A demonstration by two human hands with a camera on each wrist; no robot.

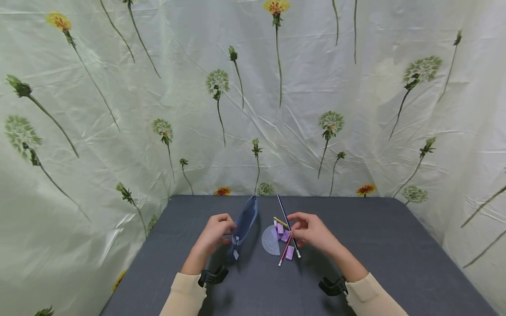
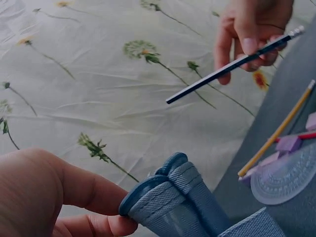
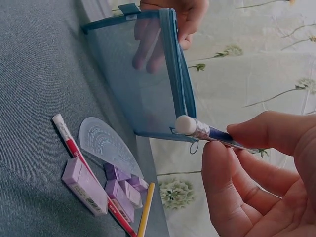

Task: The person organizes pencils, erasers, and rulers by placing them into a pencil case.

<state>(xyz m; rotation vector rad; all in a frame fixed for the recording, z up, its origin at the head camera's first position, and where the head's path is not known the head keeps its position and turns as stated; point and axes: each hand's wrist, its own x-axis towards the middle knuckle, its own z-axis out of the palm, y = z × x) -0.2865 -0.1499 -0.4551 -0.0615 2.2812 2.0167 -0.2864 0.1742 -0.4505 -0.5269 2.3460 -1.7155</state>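
A blue mesh zip pouch [image 1: 246, 219] stands on edge, its zipped mouth gaping. My left hand [image 1: 216, 230] grips it by the side, thumb and fingers pinching the rim, as the left wrist view shows. My right hand [image 1: 312, 232] pinches a dark blue pencil [image 1: 283, 208] between thumb and fingers, raised over the other stationery. The white eraser end [image 3: 186, 125] of this pencil points toward me. Below it lie a red pencil [image 3: 116, 210], a yellow pencil [image 2: 276, 129], several purple-and-white erasers [image 3: 85, 186] and a clear half-round protractor [image 1: 270, 241].
Everything lies on a dark grey table [image 1: 375, 254]. Behind and beside it hangs a pale curtain [image 1: 178, 87] printed with dandelions. A black band [image 1: 213, 275] circles my left wrist, and another band [image 1: 333, 286] my right.
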